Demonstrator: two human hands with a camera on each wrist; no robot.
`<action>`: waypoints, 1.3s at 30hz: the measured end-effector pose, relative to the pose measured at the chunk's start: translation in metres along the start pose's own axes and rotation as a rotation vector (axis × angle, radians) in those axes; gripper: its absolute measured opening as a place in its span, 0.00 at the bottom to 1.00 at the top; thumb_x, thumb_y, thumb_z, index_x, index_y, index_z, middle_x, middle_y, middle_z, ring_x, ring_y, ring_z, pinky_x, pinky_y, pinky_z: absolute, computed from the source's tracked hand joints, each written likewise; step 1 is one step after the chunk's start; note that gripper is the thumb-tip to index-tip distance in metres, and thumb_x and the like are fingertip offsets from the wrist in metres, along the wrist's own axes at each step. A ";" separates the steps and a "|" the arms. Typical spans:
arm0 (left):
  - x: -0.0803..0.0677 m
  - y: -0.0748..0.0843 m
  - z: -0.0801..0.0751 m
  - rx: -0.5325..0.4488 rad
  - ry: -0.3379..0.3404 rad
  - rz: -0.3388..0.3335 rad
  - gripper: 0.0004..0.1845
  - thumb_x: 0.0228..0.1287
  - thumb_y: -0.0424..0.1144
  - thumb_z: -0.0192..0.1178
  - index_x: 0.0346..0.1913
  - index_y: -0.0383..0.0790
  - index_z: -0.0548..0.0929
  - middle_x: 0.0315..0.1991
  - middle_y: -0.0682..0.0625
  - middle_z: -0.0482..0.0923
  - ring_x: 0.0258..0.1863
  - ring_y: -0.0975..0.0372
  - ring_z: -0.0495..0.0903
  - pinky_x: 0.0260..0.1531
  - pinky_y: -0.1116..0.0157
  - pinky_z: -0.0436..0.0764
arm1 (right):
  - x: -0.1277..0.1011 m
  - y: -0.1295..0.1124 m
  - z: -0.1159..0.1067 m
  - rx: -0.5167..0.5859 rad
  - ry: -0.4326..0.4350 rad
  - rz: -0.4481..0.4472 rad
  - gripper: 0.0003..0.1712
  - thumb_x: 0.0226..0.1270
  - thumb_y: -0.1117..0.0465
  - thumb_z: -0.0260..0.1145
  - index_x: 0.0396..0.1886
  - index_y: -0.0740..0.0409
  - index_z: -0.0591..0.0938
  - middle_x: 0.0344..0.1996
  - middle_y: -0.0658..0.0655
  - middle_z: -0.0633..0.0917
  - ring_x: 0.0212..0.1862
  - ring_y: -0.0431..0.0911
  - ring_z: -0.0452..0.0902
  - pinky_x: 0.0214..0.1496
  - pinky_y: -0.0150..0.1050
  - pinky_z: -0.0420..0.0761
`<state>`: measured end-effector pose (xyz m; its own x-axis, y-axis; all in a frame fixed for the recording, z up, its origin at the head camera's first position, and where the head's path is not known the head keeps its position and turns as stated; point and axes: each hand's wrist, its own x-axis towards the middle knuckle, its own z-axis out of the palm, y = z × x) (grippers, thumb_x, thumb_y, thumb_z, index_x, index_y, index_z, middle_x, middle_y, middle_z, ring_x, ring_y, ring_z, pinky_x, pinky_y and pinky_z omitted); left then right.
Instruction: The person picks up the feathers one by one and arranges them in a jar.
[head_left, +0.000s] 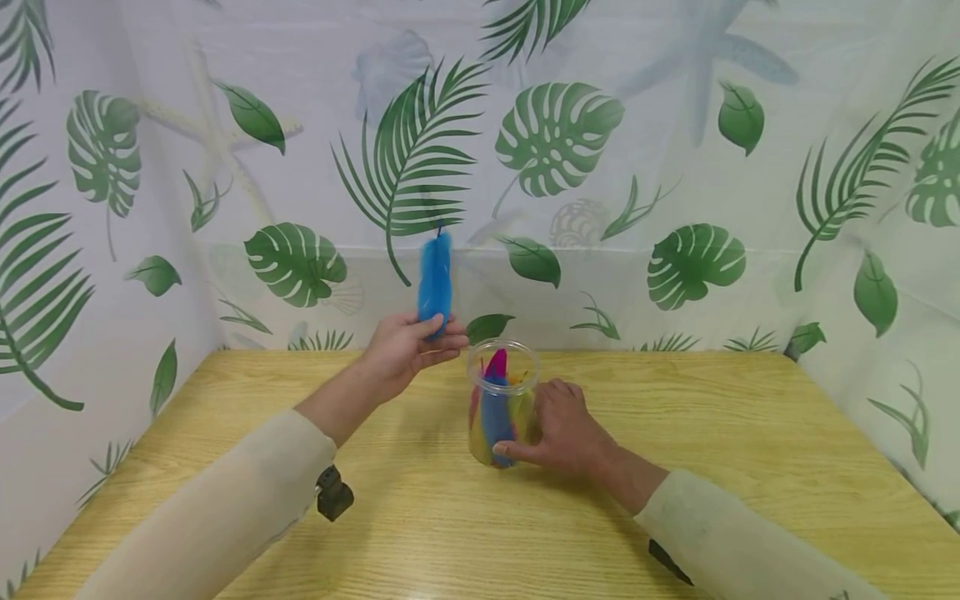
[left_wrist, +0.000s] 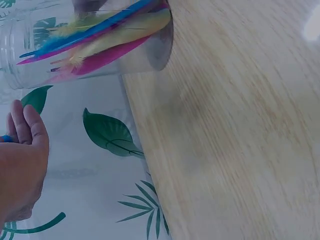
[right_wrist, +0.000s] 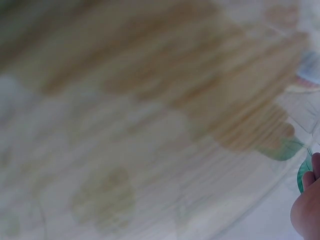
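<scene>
My left hand point(head_left: 405, 354) pinches a blue feather point(head_left: 436, 279) near its lower end, thumb in front, with the feather upright above the table. In the left wrist view, that hand point(left_wrist: 22, 165) shows only a speck of blue beside its fingers. A clear round jar point(head_left: 495, 389) stands on the table to its right, its rim uncovered. Inside it are several feathers point(head_left: 497, 417) in blue, magenta and yellow. My right hand point(head_left: 570, 429) grips the jar's right side, thumb across the front. Its other fingers are partly hidden. The right wrist view catches little of this hand point(right_wrist: 307, 210).
A light wood-grain table point(head_left: 420, 533) lies under both hands. Close behind it and at both sides hangs a white sheet point(head_left: 465, 292) printed with green leaves, shells and starfish. A small black device point(head_left: 333, 493) sits under the left wrist.
</scene>
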<state>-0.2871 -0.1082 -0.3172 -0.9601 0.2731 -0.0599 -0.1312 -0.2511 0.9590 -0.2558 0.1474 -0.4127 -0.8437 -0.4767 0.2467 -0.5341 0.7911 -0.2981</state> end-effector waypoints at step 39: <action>0.000 0.016 0.034 -0.029 -0.059 0.026 0.19 0.77 0.32 0.49 0.64 0.24 0.72 0.49 0.39 0.85 0.42 0.59 0.88 0.50 0.59 0.83 | 0.000 0.001 -0.002 -0.004 -0.002 0.001 0.52 0.53 0.27 0.69 0.66 0.60 0.71 0.49 0.55 0.81 0.54 0.51 0.71 0.65 0.58 0.64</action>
<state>-0.2812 -0.0803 -0.2921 -0.9473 0.3198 -0.0176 -0.1142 -0.2858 0.9515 -0.2565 0.1485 -0.4113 -0.8446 -0.4764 0.2444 -0.5327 0.7934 -0.2944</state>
